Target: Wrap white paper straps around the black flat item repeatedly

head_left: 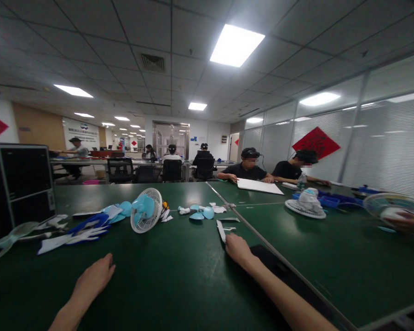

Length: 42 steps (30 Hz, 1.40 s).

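Observation:
My right hand [239,249] is closed on the near end of a flat white strip [221,231], whose exact kind I cannot make out. Thin white and grey scraps [229,228] lie just beyond it. On the left, my left hand [95,275] rests low over the green table [165,285], fingers curled in, with nothing seen in it. Between and beyond my hands is a light-blue fan blade [202,213] with several white pieces around it. A small fan [146,210] with a white grille and blue blades leans further left.
White-and-blue gloves [79,232] lie at left by a black computer case [24,184]. A metal strip [248,225] divides the table. A white fan part [306,204], blue trays [331,200] and another person's hand [405,222] at a fan grille are right. Two people [250,170] sit across.

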Motion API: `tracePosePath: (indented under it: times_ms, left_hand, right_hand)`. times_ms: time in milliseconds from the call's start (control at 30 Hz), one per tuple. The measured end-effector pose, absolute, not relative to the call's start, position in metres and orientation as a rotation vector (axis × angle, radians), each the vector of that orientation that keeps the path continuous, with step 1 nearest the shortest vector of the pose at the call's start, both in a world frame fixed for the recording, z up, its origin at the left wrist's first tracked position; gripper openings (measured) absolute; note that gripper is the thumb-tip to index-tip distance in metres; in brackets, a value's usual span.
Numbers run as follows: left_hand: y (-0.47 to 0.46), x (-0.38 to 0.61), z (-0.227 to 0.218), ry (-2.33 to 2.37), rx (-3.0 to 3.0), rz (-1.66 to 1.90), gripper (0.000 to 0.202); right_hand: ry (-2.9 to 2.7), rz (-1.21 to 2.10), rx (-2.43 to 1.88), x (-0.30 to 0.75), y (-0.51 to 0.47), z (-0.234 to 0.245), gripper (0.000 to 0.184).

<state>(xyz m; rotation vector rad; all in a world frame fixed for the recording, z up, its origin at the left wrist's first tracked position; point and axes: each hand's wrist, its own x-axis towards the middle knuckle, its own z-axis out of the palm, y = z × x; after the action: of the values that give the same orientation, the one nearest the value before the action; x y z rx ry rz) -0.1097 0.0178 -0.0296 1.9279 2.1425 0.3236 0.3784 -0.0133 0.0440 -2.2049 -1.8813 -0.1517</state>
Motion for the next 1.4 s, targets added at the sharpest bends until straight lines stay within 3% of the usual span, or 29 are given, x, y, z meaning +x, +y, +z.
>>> tracePosePath:
  times_ms: [500,867,1100,1400]
  left_hand:
    - [0.005,-0.099,-0.014,2.140,1.871,0.355,0.035]
    - [0.011,-0.107,-0.023,2.104,1.928,0.399,0.032]
    - [0.012,-0.106,-0.026,2.099,1.928,0.424,0.032]
    - [0.000,-0.065,-0.008,1.834,2.098,0.598,0.041]
  right_hand:
    - [-1.861,-0.191,-2.282,0.495,-0.081,0.025,0.020]
    - [-1.821,-0.055,-2.150,0.504,-0.121,0.004,0.012]
    - [-1.937,0.070,-2.021,0.454,-0.151,0.004,0.016]
    - [-2.347,0.224,-1.516,0.321,-0.076,0.022,0.020]
